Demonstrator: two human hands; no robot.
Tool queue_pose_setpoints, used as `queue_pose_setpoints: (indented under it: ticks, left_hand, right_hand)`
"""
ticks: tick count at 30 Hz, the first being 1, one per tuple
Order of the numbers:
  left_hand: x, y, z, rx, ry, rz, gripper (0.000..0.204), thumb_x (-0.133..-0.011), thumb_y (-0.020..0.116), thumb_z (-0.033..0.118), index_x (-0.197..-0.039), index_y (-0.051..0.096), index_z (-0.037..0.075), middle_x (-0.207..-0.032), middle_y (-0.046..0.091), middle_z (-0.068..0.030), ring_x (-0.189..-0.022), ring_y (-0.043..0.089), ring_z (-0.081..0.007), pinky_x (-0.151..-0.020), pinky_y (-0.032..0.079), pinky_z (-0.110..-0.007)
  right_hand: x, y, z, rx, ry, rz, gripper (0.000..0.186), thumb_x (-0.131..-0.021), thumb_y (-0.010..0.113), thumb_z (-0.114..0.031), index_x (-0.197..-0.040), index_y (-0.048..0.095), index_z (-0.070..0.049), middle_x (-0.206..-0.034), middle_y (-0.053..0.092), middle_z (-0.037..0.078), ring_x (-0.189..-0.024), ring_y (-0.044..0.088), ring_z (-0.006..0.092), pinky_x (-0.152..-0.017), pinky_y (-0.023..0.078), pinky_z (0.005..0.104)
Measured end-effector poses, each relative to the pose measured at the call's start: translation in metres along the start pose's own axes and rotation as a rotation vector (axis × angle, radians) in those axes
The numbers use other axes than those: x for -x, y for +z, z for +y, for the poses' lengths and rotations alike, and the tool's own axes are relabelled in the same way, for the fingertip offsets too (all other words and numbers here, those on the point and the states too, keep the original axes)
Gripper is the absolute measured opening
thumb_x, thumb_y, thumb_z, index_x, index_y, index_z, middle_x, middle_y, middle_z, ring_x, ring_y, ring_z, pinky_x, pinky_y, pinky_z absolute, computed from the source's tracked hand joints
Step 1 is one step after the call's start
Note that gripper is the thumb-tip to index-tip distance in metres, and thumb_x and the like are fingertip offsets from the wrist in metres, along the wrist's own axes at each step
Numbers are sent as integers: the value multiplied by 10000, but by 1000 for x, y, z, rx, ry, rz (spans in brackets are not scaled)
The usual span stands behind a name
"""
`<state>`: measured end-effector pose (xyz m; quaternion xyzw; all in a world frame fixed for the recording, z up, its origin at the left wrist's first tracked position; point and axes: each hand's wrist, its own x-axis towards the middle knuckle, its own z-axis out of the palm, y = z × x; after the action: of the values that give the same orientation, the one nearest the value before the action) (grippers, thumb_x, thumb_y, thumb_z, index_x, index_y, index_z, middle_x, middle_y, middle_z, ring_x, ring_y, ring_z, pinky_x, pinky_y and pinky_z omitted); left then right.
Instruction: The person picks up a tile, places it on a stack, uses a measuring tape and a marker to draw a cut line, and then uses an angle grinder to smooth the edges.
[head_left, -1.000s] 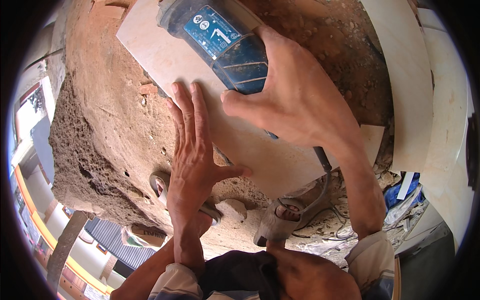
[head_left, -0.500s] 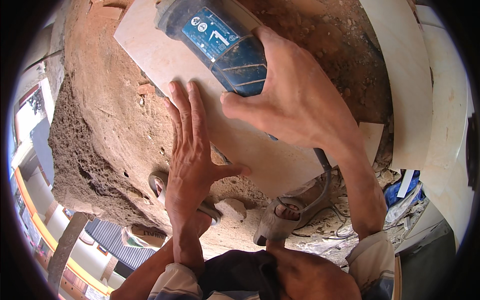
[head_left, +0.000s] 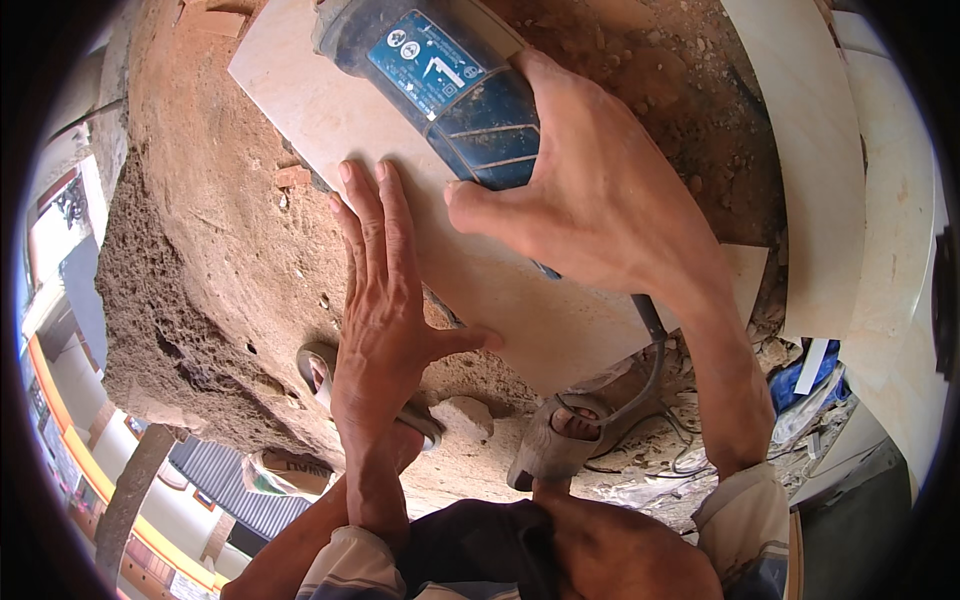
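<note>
A blue angle grinder (head_left: pixel 485 130) lies over a cream floor tile (head_left: pixel 540 335), its body slanting toward the upper left. My right hand (head_left: pixel 610 190) is wrapped round the rear of its body, thumb on the near side. The grinder's front end runs out of the picture at the top, so its disc is hidden. My left hand (head_left: pixel 380 310) rests flat along the tile's left edge, fingers stretched out and thumb spread to the right. From under my right wrist the grinder's black cord (head_left: pixel 655 350) hangs down past the tile.
My sandalled foot (head_left: pixel 570 430) stands just below the tile, near the cord. Large cream tiles (head_left: pixel 820 180) lean at the right. Sandy, rough ground (head_left: pixel 230 220) with a broken edge lies to the left. A blue plastic bundle (head_left: pixel 815 375) sits at lower right among rubble.
The grinder and my right hand have shifted slightly to the right over the tile. My left hand and the tile stay where they were.
</note>
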<state>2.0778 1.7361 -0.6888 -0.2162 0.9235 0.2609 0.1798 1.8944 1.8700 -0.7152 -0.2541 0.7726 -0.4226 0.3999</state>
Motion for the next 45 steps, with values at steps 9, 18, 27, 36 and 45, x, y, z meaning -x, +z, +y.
queue_pose_setpoints:
  ticks: [9,18,27,36,45]
  left_hand:
    - [1,0,2,9,-12,-8,1746,-380,1081,323,-1746,44,-4,-1788,0,-349,-1687,4,-425,-1384,32,-547]
    - [1,0,1,11,-6,4,1745,-376,1081,307,-1749,46,7,-1791,-4,-342,-1686,3,-425,-1385,33,-543]
    - [2,1,1,17,11,12,1748,-372,1083,290,-1752,45,18,-1797,-6,-328,-1688,5,-421,-1388,47,-529]
    - [2,1,-2,10,13,0,1730,-398,1083,304,-1754,47,19,-1790,-15,-347,-1685,-29,-436,-1381,41,-533]
    - [3,1,0,2,-6,-1,1733,-400,1080,314,-1753,39,16,-1789,-6,-351,-1686,-21,-434,-1382,36,-538]
  right_hand:
    - [4,0,2,-8,-14,25,620,-787,823,-283,-1253,626,74,-982,744,260,-878,746,390,-862,583,472]
    - [6,0,1,-15,-4,16,617,-786,824,-287,-1252,631,67,-966,744,246,-856,743,374,-854,588,469]
    - [10,-1,3,-7,-14,21,614,-784,831,-289,-1236,627,74,-976,735,259,-865,734,384,-846,578,477]
    - [15,-3,3,-21,-8,12,615,-785,831,-289,-1229,622,80,-958,729,259,-834,726,389,-823,578,477]
    - [18,-4,2,-31,4,6,624,-777,839,-305,-1212,620,86,-940,722,261,-816,718,395,-813,576,478]
